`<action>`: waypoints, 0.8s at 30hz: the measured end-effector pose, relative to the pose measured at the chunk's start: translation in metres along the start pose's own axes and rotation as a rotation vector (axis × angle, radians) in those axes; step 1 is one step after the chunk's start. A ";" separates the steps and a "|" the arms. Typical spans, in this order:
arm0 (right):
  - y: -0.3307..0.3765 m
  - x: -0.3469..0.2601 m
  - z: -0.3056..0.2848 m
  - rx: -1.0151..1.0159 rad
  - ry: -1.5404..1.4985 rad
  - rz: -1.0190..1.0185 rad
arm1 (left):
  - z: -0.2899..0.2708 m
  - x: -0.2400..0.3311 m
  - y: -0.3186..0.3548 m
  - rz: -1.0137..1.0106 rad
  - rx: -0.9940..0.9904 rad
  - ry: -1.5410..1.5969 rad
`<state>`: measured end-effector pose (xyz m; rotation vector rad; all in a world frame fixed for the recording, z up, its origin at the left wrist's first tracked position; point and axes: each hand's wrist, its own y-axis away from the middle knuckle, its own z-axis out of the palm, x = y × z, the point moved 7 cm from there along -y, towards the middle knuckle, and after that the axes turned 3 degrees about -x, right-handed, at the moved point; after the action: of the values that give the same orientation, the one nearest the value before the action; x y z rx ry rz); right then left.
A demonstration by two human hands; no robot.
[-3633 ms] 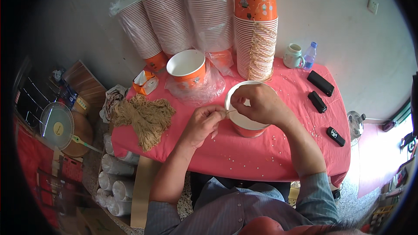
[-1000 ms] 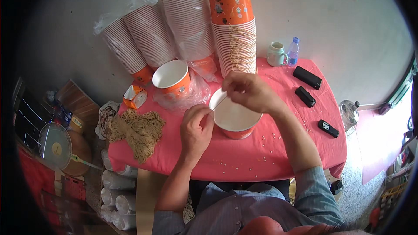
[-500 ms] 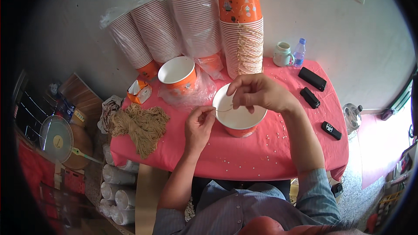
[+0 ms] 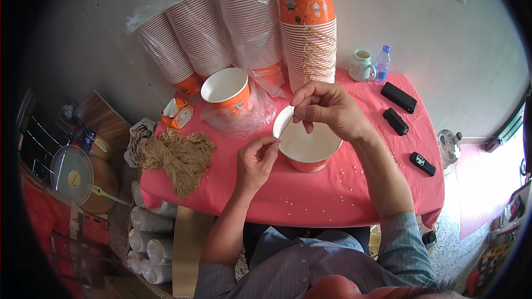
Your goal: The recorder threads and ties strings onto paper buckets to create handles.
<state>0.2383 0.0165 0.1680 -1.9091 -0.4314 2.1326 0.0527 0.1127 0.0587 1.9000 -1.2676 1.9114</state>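
Between my two hands runs a short thin beige cord (image 4: 286,128), held slanting over the left rim of a white-lined paper bucket (image 4: 306,147). My left hand (image 4: 257,163) pinches the lower end with thumb and forefinger, just left of the rim. My right hand (image 4: 331,112) is above the bucket and pinches the upper end, its other fingers loosely curled. A thick bundle of beige cords (image 4: 183,158) lies on the table to the left. Another orange bucket (image 4: 226,91) stands open behind on crumpled plastic film (image 4: 244,120).
Tall bucket stacks (image 4: 249,22) in plastic lean against the wall, beside an unwrapped stack (image 4: 306,50) with cords down its side. A tissue pack (image 4: 177,113) is at left. A mug (image 4: 361,66), bottle (image 4: 382,64), black cases (image 4: 398,98) and remote (image 4: 423,164) line the right. White beads dot the cloth.
The cord has gone from nearly level and slack to a steeper slant. My right hand has moved slightly up and left, while my left hand has barely shifted.
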 end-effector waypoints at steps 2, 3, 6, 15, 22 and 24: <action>-0.001 0.000 -0.001 0.021 -0.002 -0.009 | -0.002 0.001 0.002 0.038 0.004 -0.049; -0.001 0.002 -0.001 0.023 -0.011 0.005 | -0.001 0.001 0.001 0.011 -0.018 -0.005; 0.000 0.006 0.000 0.019 -0.024 0.010 | 0.002 -0.003 -0.001 -0.127 -0.040 0.144; -0.002 0.007 0.011 0.002 -0.098 -0.030 | 0.008 -0.013 -0.002 -0.292 -0.110 0.403; 0.002 0.000 -0.001 0.046 -0.132 -0.075 | 0.011 -0.017 0.003 -0.353 -0.101 0.492; 0.005 -0.005 -0.001 0.044 -0.073 -0.047 | 0.009 -0.017 0.004 -0.313 -0.148 0.435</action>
<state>0.2396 0.0104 0.1706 -1.7851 -0.4360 2.1681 0.0600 0.1114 0.0408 1.4065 -0.8930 1.8654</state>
